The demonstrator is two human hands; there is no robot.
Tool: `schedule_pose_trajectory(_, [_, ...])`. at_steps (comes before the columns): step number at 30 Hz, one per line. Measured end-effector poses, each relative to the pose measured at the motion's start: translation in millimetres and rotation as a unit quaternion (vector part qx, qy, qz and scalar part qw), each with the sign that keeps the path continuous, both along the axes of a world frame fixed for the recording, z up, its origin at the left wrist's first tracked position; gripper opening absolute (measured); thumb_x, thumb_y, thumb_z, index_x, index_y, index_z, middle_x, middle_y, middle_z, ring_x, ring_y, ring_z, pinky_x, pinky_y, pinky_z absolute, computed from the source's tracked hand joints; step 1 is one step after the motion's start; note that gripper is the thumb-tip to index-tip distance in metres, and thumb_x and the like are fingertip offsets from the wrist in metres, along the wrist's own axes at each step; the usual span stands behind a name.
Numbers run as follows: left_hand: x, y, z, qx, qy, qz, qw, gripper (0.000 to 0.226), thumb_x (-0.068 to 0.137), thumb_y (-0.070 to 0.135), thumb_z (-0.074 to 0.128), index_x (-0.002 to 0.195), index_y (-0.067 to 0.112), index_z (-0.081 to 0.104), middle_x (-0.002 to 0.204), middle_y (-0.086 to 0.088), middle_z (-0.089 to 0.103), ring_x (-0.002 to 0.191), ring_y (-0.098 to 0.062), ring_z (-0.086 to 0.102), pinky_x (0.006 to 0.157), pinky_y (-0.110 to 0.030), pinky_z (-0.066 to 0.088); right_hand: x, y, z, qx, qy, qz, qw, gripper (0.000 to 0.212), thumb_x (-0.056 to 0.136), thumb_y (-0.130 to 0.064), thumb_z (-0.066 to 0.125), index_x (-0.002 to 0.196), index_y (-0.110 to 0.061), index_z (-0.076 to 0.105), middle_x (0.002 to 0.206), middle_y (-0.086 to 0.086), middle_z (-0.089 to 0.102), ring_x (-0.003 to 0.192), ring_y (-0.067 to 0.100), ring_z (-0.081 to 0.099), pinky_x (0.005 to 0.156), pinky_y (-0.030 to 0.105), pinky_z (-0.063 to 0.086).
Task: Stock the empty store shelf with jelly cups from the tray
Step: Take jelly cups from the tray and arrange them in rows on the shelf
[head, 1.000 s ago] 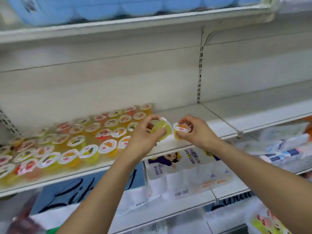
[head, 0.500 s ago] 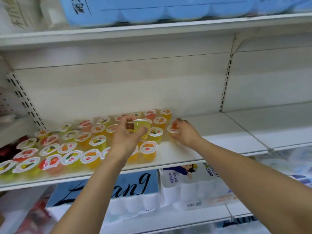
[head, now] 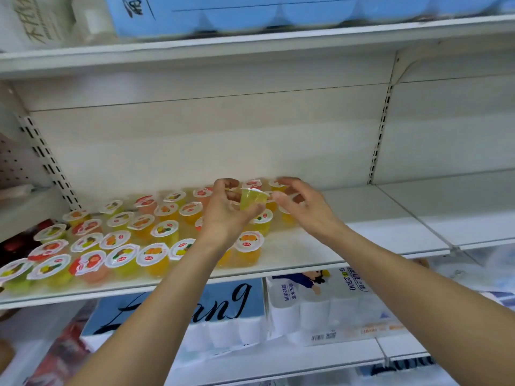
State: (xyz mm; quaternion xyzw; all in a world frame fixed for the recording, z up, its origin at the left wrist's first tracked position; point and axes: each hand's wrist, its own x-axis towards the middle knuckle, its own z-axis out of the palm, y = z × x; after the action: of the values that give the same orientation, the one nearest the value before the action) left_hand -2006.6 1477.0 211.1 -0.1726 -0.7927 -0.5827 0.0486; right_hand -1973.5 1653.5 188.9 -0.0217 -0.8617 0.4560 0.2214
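Left hand (head: 226,215) pinching a yellow cup (head: 251,200), held up over the rows on the shelf (head: 348,246), likely to pass it across. Right hand (head: 305,210) just beside, fingers loose, holding nothing, ready to take it.

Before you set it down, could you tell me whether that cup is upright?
Tipped: the yellow-green jelly cup in the left hand lies sideways.

1. Your left hand (head: 227,215) is raised at arm's length, fingers curled, pinching a yellow jelly cup (head: 252,199)
2. Your right hand (head: 305,208) sits just beside it, fingers loosely spread and holding nothing
3. Both forearms are bare, angled up and inward
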Motion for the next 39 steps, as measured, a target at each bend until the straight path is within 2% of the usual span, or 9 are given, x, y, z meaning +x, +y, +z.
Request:
schedule_pose_trajectory(3, [5.0,12.8,1.9,-0.004,0.014,-0.02,1.0,0.054,0.073,0.024,0.083,0.112,0.022,0.044,0.094,0.01,0.057,0.082,-0.005,0.058,0.069,-0.02,0.05,11.3,-20.8,14.4,-0.136,-0.006,0.12,0.983,0.036,0.089,-0.031,0.067,0.123,-0.025,0.06,0.112,-0.005,0.065,0.091,0.005,0.063,0.076,0.016,0.049])
schedule_pose_trajectory(5, [6.5,15.0,1.4,-0.033,0.025,-0.044,0.998,0.052,0.072,0.024,0.084,0.109,0.021,0.047,0.095,0.01,0.058,0.085,-0.006,0.06,0.07,-0.021,0.052,11.3,-21.2,14.9,-0.154,0.011,0.101,0.983,0.024,0.086,-0.018,0.07,0.11,-0.021,0.066,0.104,-0.006,0.066,0.081,0.002,0.06,0.064,0.011,0.045])
schedule_pose_trajectory(8, [7.2,3.4,-5.6,-0.121,0.055,-0.087,0.987,0.047,0.072,0.032,0.083,0.109,0.023,0.055,0.104,0.011,0.061,0.098,-0.008,0.06,0.081,-0.022,0.049,11.9,-4.4,1.2,-0.122,-0.013,0.03,0.992,0.02,0.077,-0.019,0.077,0.092,-0.029,0.067,0.093,-0.005,0.067,0.076,0.007,0.058,0.066,0.02,0.048])
schedule_pose_trajectory(12, [11.7,-20.1,-22.5,-0.425,0.2,-0.052,0.881,0.041,0.076,0.05,0.072,0.113,0.037,0.06,0.125,0.017,0.055,0.124,-0.01,0.04,0.101,-0.033,0.025,20.9,12.7,-28.9,0.036,-0.087,-0.004,0.996,0.026,0.074,-0.021,0.077,0.096,-0.029,0.065,0.103,-0.009,0.063,0.087,0.008,0.058,0.074,0.019,0.044])
schedule_pose_trajectory(14, [10.1,-24.0,-32.5,-0.475,0.229,-0.05,0.848,0.044,0.08,0.049,0.067,0.122,0.04,0.057,0.131,0.016,0.053,0.128,-0.012,0.036,0.104,-0.035,0.019,23.0,10.7,-38.4,0.056,-0.1,-0.009,0.993,0.027,0.076,-0.02,0.075,0.098,-0.029,0.063,0.106,-0.007,0.061,0.092,0.011,0.057,0.077,0.021,0.044])
schedule_pose_trajectory(23, [1.1,-14.3,-54.2,-0.45,0.279,0.007,0.848,0.037,0.083,0.043,0.065,0.118,0.034,0.062,0.122,0.009,0.058,0.115,-0.018,0.051,0.099,-0.037,0.025,24.0,-6.9,-45.4,0.061,-0.082,0.02,0.995,0.028,0.076,-0.025,0.075,0.099,-0.032,0.061,0.105,-0.009,0.059,0.089,0.012,0.058,0.08,0.03,0.052])
schedule_pose_trajectory(28, [8.5,-14.8,-54.8,-0.437,0.262,0.008,0.861,0.051,0.082,0.052,0.064,0.129,0.034,0.054,0.131,0.008,0.054,0.123,-0.018,0.047,0.107,-0.038,0.023,40.8,-3.3,-42.6,0.149,-0.09,0.023,0.984,0.049,0.081,-0.041,0.07,0.125,-0.037,0.051,0.131,-0.011,0.045,0.121,0.009,0.044,0.101,0.035,0.042])
schedule_pose_trajectory(34, [50.6,22.8,-55.7,-0.312,0.308,-0.023,0.898,0.06,0.089,0.05,0.058,0.141,0.026,0.042,0.133,0.001,0.053,0.121,-0.022,0.048,0.104,-0.041,0.036,90.4,41.4,-38.2,0.273,0.008,-0.087,0.958,0.05,0.09,-0.046,0.049,0.135,-0.024,0.048,0.138,-0.002,0.047,0.123,0.019,0.045,0.101,0.037,0.036])
schedule_pose_trajectory(39, [95.1,110.0,-74.3,-0.301,0.322,-0.114,0.89,0.061,0.088,0.055,0.043,0.139,0.023,0.043,0.132,-0.001,0.054,0.115,-0.023,0.051,0.097,-0.038,0.04,161.9,109.8,-57.1,0.286,0.013,-0.164,0.944,0.055,0.088,-0.047,0.041,0.135,-0.02,0.048,0.134,0.002,0.05,0.118,0.023,0.052,0.09,0.041,0.046])
